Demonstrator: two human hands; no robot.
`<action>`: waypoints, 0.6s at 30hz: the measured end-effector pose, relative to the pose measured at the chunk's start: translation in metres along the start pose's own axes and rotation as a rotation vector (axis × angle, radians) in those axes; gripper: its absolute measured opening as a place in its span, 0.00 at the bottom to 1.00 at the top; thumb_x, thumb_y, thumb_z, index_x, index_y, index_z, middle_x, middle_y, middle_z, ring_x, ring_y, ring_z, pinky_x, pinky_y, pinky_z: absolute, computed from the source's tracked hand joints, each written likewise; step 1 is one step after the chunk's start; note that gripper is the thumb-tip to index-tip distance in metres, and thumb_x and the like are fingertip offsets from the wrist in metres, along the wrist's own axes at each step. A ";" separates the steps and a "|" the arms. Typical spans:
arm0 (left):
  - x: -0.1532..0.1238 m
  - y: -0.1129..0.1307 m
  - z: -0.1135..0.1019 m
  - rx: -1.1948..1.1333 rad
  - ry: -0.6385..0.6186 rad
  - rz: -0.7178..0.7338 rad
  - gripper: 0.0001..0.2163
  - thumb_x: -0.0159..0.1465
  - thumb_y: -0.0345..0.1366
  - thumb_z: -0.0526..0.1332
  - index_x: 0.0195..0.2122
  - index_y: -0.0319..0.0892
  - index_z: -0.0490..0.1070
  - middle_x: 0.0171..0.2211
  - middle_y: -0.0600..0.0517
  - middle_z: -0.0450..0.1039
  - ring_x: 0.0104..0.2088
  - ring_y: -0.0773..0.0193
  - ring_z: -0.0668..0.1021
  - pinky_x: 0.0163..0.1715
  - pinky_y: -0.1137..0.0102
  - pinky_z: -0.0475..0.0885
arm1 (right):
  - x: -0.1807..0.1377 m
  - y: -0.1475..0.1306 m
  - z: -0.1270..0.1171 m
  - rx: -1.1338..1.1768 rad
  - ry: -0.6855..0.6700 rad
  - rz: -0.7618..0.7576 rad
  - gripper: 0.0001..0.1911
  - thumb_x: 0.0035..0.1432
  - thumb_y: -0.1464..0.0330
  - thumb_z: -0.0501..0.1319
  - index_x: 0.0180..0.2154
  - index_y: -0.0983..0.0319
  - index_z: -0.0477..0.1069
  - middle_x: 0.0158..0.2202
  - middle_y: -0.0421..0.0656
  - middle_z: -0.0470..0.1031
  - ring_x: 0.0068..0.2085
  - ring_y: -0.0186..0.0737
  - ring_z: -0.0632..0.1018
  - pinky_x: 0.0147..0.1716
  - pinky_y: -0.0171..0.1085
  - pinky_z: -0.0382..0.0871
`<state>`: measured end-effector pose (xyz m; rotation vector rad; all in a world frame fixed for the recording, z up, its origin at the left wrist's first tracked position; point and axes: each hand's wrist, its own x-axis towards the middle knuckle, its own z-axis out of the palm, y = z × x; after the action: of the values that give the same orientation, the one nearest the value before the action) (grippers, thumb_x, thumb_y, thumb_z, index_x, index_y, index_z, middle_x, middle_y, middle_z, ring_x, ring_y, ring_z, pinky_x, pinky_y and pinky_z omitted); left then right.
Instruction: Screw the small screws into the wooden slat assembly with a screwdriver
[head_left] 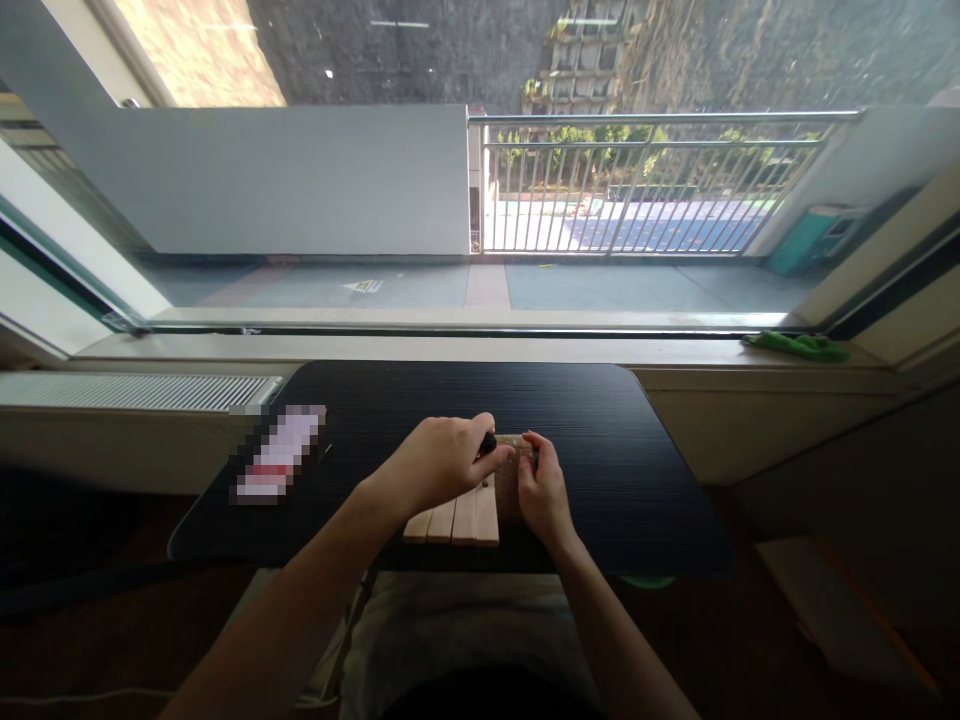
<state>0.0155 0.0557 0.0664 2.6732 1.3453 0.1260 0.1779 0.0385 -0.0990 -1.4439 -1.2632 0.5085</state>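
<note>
My left hand [450, 455] is closed around a small black knob or handle [488, 443], most of which the fingers hide. It is above a wooden piece made of several pale slats [463, 520], lying near the table's front edge. Against the slats' right side stands a brown, rough-looking board [510, 480]. My right hand [543, 490] curls around the right edge of this board, thumb toward me. A small dark bit shows by its fingertips, too small to name. One dark round spot, like a screw head or hole, marks the slats below my left hand.
The black table [622, 460] has rounded corners and meets the window sill [420, 348]. A blurred-out pinkish rectangle [289, 450] lies on its left side. A green cloth [799, 346] rests on the sill at right. A white radiator [142, 392] is at left.
</note>
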 end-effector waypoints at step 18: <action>-0.009 -0.011 0.025 -0.133 0.345 -0.020 0.19 0.68 0.50 0.59 0.24 0.43 0.65 0.18 0.56 0.67 0.18 0.66 0.70 0.22 0.72 0.55 | -0.002 -0.003 -0.001 0.018 0.005 -0.010 0.16 0.59 0.69 0.54 0.48 0.60 0.69 0.51 0.51 0.76 0.54 0.50 0.75 0.58 0.52 0.67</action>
<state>0.0053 0.0528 0.0402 2.6065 1.3942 0.6764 0.1764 0.0362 -0.0963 -1.4223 -1.2578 0.5084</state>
